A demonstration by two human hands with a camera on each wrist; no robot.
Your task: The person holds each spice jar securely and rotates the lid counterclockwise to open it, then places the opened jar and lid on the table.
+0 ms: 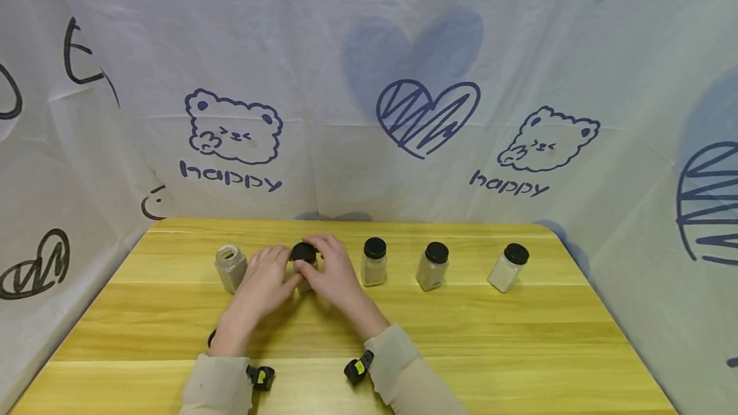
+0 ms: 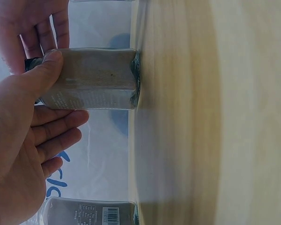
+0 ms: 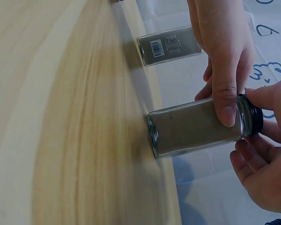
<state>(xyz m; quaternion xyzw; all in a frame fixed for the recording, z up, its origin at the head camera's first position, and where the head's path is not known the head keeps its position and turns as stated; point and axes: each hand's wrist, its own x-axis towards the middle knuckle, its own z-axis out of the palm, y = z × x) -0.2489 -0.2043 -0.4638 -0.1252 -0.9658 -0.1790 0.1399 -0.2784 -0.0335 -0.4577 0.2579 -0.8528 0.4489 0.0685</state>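
A clear glass jar (image 3: 192,129) of greyish-brown powder stands on the table between both hands, a black screw lid (image 3: 255,115) on its neck. My left hand (image 1: 264,284) holds the jar near its shoulder, thumb on the near face. From the other side, my right hand (image 1: 333,274) grips the lid between thumb and fingers. To the left stands a similar jar (image 1: 230,268) without a lid, its mouth uncovered. In the left wrist view the held jar (image 2: 93,77) looks upright on its base.
Three more black-lidded jars stand in a row to the right: one near jar (image 1: 375,262), a second (image 1: 433,268) and a paler third (image 1: 507,269). A black round edge (image 1: 212,338) shows partly behind the left forearm. A printed cloth (image 1: 323,146) hangs behind the wooden table (image 1: 490,351).
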